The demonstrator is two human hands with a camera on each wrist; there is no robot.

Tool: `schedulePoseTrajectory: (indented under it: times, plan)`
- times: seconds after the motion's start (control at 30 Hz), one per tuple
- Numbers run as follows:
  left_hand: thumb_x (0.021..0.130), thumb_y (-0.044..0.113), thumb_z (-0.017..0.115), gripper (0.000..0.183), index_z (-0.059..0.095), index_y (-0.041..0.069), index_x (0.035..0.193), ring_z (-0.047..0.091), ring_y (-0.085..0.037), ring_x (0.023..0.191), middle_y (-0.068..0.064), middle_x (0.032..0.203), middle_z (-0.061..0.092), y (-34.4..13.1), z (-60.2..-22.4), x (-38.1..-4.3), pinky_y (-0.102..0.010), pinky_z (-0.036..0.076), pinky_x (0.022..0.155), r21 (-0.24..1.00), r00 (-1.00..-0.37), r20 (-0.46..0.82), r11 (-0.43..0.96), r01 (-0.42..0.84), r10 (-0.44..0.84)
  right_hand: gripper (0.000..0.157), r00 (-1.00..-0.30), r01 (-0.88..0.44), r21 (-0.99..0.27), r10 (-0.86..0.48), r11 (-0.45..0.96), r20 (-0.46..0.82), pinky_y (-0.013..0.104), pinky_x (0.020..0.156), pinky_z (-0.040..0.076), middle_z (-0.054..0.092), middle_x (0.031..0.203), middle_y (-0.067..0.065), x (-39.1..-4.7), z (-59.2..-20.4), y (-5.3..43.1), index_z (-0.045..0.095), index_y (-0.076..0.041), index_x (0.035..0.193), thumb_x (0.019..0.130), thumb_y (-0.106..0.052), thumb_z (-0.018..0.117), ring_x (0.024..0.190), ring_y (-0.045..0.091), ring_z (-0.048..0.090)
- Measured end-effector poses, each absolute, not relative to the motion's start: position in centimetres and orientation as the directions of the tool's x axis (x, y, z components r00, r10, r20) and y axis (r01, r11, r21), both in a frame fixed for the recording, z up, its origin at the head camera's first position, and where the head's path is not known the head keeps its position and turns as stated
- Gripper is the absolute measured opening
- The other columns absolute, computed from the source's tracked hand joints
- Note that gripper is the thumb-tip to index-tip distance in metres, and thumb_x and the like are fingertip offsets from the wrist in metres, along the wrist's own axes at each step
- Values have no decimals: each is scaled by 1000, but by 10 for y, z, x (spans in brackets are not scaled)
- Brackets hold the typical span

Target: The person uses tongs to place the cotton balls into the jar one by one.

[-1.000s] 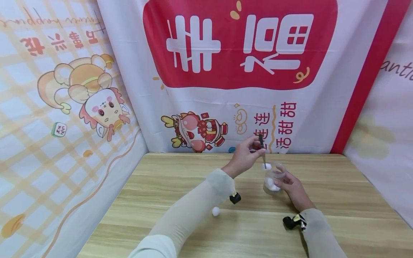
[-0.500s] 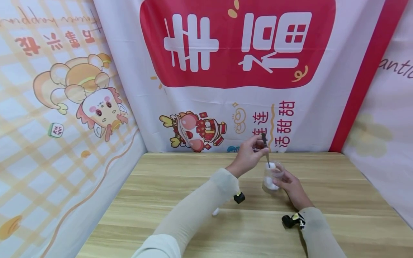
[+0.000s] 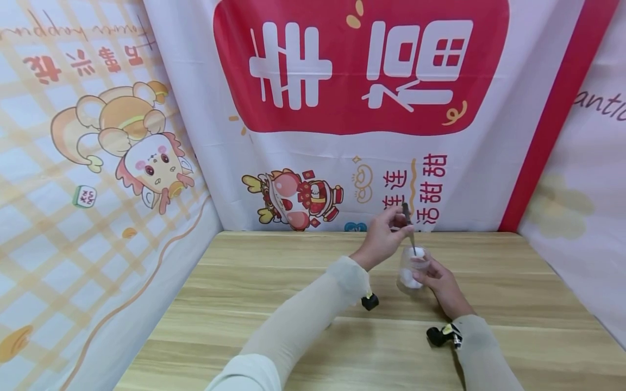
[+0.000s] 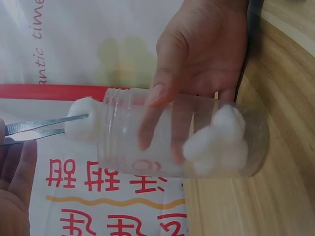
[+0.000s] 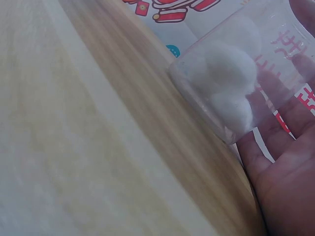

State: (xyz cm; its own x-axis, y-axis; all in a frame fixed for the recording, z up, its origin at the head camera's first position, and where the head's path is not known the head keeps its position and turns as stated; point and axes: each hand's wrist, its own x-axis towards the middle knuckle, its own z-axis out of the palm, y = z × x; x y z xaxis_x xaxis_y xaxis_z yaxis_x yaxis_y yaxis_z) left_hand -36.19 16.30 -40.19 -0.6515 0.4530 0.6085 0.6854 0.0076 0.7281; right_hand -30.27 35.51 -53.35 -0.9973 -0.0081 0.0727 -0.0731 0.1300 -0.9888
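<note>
Pinched in my left hand (image 3: 383,238) is a pair of metal tweezers (image 4: 47,123) with a dark end, pointing down in the head view. Between its tips sits a white cotton ball (image 4: 82,120), right at the mouth of a clear jar (image 4: 110,152). My right hand (image 3: 444,285) grips that jar from the right side, thumb and fingers around its wall. Several cotton balls (image 4: 224,137) lie at the jar's bottom, seen also in the right wrist view as a white cluster (image 5: 229,73). Most of the left fingers are outside the left wrist view.
Both hands work over a wood-grain table (image 3: 235,288), near its back edge. A printed cloth (image 3: 293,146) hangs behind it, with more cloth at both sides. My left sleeve (image 3: 298,315) covers nearly all of a loose cotton ball on the table.
My left hand has moved right, bringing the tweezers and cotton ball from beside the jar's rim to over its mouth. The sleeve now hides the loose cotton ball. The right hand stays nearly still.
</note>
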Motion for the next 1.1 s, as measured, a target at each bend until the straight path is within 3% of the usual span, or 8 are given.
schedulePoseTrajectory:
  times: [0.4,1.1]
  plan:
    - [90,16,69,22,60,13,110,62,-3,83,5,91,64,165,-413,-364,-19,55,77,757,-687,579,24,653,438,80,-997,-69,-991,8,116,70,58,114,19,37,151,17,-304,-533,354,30,-11,153,89,-36,71,140,35,28]
    - [91,13,69,19,61,14,108,62,-5,86,5,94,63,162,-424,-369,-21,55,76,766,-699,571,26,642,431,75,-996,-87,-984,-3,156,88,55,112,24,40,149,15,-303,-536,356,32,-19,153,90,-37,70,134,34,37]
